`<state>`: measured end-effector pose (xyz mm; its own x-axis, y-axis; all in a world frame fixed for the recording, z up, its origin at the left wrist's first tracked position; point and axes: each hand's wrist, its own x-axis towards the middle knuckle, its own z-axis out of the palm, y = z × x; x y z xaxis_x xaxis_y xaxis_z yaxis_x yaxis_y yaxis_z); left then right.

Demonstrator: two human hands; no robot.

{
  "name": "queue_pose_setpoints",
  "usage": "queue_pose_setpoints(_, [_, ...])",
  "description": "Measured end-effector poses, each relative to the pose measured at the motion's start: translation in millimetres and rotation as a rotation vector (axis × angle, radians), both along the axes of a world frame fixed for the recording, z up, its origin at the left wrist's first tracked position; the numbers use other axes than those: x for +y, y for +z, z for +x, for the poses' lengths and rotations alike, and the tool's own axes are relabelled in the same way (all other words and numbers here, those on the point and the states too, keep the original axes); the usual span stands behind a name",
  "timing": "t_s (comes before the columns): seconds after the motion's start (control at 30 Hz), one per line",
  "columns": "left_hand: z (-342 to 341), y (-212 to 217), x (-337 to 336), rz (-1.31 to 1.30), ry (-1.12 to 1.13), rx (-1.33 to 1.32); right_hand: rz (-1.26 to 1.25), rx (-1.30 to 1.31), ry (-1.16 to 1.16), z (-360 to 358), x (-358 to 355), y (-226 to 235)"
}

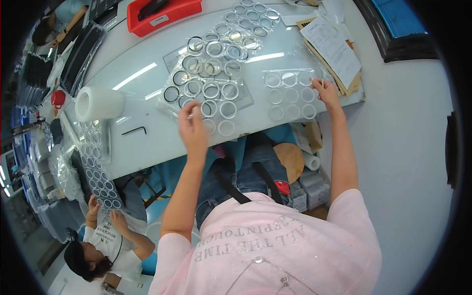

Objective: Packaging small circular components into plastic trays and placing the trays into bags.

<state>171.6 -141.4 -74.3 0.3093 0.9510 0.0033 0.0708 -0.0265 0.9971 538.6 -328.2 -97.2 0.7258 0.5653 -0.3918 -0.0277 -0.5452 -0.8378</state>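
Note:
My right hand (325, 93) has its fingertips closed at the upper right corner of a clear plastic sheet with round pockets (291, 95). Rings sit in its rows; those in the far row look brighter. My left hand (193, 132), fingers curled together, is at the near left side of a pile of clear plastic sheets holding rings (211, 89). Whatever lies between its fingertips is too small or hidden to make out. Some rings in the pile look dark-edged, others pale. Further sheets of rings (246, 19) continue toward the back.
A white roll (100, 103) and a black hex key (134, 131) are on the left of the glossy table. A red bin (162, 17) is at the back, papers (332, 49) at the right. At lower left, a co-worker (113, 236) handles a strip of rings (101, 184).

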Motion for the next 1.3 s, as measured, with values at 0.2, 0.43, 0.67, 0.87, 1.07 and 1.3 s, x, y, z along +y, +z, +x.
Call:
queue_pose_setpoints(0.2, [-83.8, -55.7, 34.6, -0.149, 0.283, 0.362, -0.002, -0.401, 0.135, -82.5, 51.7, 5.3])
queue_pose_setpoints(0.43, [-75.3, -38.6, 36.1, -0.377, -0.039, 0.272, 0.101, 0.381, 0.220, -185.2, 98.8, -9.1])
queue_pose_setpoints(0.67, [-96.6, 1.9, 49.1, -0.881, -0.356, 0.286, 0.124, 0.520, 0.372, -181.2, 69.0, 14.5])
queue_pose_setpoints(0.87, [-72.9, -10.5, 43.5, -0.786, -0.336, 0.195, 0.224, 0.756, 0.384, -200.1, 38.0, 14.2])
queue_pose_setpoints(1.07, [-72.5, -13.6, 28.5, -0.725, -0.359, 0.032, 0.060, 0.641, 0.545, -209.4, 25.5, 8.2])
queue_pose_setpoints(1.3, [-92.2, -11.1, 25.1, -0.692, -0.345, 0.199, -0.018, -0.232, 0.446, -221.6, 52.6, 24.0])
